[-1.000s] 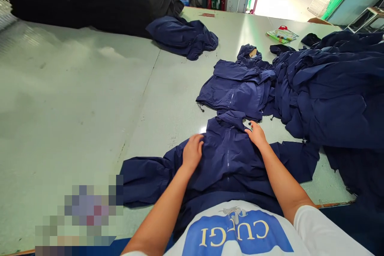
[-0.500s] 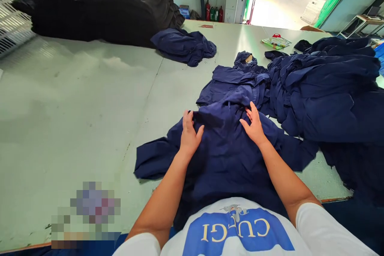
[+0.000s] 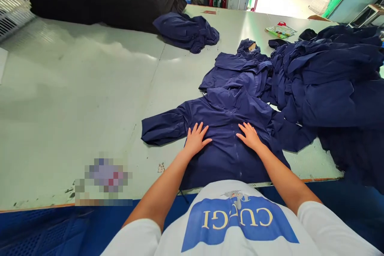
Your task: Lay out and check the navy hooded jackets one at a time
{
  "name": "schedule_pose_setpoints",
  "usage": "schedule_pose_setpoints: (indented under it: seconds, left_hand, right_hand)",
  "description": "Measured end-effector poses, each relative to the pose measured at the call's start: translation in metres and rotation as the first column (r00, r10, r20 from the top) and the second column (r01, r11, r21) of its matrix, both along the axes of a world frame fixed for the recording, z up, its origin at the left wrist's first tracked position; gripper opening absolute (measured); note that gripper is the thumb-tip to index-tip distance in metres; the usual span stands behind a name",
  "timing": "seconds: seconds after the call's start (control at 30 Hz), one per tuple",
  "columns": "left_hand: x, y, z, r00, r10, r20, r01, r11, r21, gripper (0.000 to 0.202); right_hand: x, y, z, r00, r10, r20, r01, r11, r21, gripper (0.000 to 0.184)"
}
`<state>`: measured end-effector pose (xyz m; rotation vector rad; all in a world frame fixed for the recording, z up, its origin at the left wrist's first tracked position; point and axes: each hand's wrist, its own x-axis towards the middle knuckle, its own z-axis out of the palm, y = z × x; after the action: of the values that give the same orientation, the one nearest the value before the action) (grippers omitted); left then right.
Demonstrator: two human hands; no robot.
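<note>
Head view: the navy jacket (image 3: 220,120) lies beneath the left hand (image 3: 196,139) and right hand (image 3: 250,137), both spread wide, palms down, its zip (image 3: 235,144) between them.

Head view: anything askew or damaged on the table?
Two minor things: dark marks at the front left of the table, where the surface looks worn, and a crumpled navy garment by the black pile, apart from the navy heap at right. The near jacket lies fairly flat.
</note>
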<state>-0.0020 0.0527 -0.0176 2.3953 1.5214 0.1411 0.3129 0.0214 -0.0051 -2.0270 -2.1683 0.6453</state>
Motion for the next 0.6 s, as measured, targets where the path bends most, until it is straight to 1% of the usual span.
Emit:
schedule_pose_setpoints:
  seconds: [0.03, 0.1, 0.13, 0.17, 0.23, 0.27, 0.3, 0.33, 0.37, 0.4, 0.43, 0.47, 0.5, 0.53, 0.57, 0.6]
  left_hand:
    - [-0.003, -0.008, 0.005, 0.998, -0.064, 0.013, 0.064, 0.998, 0.004, 0.069]
    - [-0.015, -0.039, 0.009, 0.973, -0.231, 0.03, 0.23, 0.973, 0.008, 0.074]
    - [-0.023, -0.059, 0.007, 0.954, -0.298, 0.029, 0.299, 0.954, -0.001, 0.076]
    - [-0.033, -0.08, 0.002, 0.943, -0.333, 0.019, 0.333, 0.943, -0.021, 0.077]
    - [-0.052, -0.113, -0.011, 0.944, -0.329, -0.01, 0.328, 0.944, -0.045, 0.077]
    - [-0.06, -0.124, -0.018, 0.95, -0.313, -0.02, 0.311, 0.949, -0.044, 0.076]
    - [-0.066, -0.13, -0.024, 0.955, -0.294, -0.027, 0.293, 0.955, -0.036, 0.074]
    - [-0.069, -0.131, -0.029, 0.961, -0.276, -0.027, 0.275, 0.961, -0.023, 0.072]
    - [-0.07, -0.129, -0.031, 0.967, -0.256, -0.022, 0.256, 0.967, -0.006, 0.07]
    - [-0.07, -0.125, -0.032, 0.972, -0.234, -0.01, 0.234, 0.972, 0.014, 0.069]
    - [-0.069, -0.119, -0.031, 0.978, -0.208, 0.007, 0.207, 0.978, 0.037, 0.067]
    - [-0.068, -0.112, -0.03, 0.984, -0.175, 0.026, 0.173, 0.983, 0.062, 0.066]
    - [-0.067, -0.105, -0.028, 0.99, -0.135, 0.045, 0.13, 0.988, 0.088, 0.065]
    - [-0.067, -0.097, -0.026, 0.994, -0.086, 0.064, 0.078, 0.99, 0.114, 0.064]
    - [-0.067, -0.088, -0.024, 0.996, -0.029, 0.079, 0.018, 0.991, 0.136, 0.064]
    - [-0.069, -0.08, -0.024, 0.995, 0.032, 0.092, -0.046, 0.987, 0.152, 0.063]
  right_hand:
    - [-0.001, -0.008, 0.004, 0.999, 0.027, -0.023, -0.026, 0.999, 0.028, 0.059]
    - [-0.007, -0.043, 0.008, 0.992, 0.123, -0.03, -0.12, 0.989, 0.085, 0.062]
    - [-0.011, -0.066, 0.006, 0.984, 0.177, -0.022, -0.174, 0.981, 0.088, 0.065]
    - [-0.016, -0.089, 0.003, 0.974, 0.224, -0.021, -0.222, 0.972, 0.072, 0.067]
    - [-0.023, -0.125, -0.007, 0.953, 0.295, -0.065, -0.294, 0.956, 0.025, 0.065]
    - [-0.024, -0.134, -0.011, 0.948, 0.301, -0.107, -0.3, 0.954, 0.024, 0.059]
    - [-0.022, -0.135, -0.014, 0.95, 0.274, -0.15, -0.27, 0.962, 0.052, 0.05]
    - [-0.016, -0.129, -0.014, 0.959, 0.211, -0.189, -0.194, 0.976, 0.101, 0.043]
    - [-0.006, -0.118, -0.011, 0.97, 0.104, -0.22, -0.07, 0.985, 0.158, 0.038]
    - [0.008, -0.104, -0.005, 0.968, -0.047, -0.245, 0.1, 0.973, 0.208, 0.036]
    - [0.024, -0.089, 0.002, 0.94, -0.221, -0.261, 0.286, 0.927, 0.244, 0.036]
    - [0.041, -0.074, 0.011, 0.882, -0.385, -0.271, 0.453, 0.852, 0.263, 0.037]
    - [0.057, -0.061, 0.02, 0.809, -0.522, -0.272, 0.584, 0.768, 0.264, 0.039]
    - [0.072, -0.052, 0.028, 0.736, -0.621, -0.27, 0.677, 0.692, 0.252, 0.042]
    - [0.084, -0.045, 0.035, 0.681, -0.681, -0.269, 0.732, 0.641, 0.23, 0.044]
    - [0.093, -0.041, 0.041, 0.654, -0.706, -0.272, 0.756, 0.624, 0.199, 0.045]
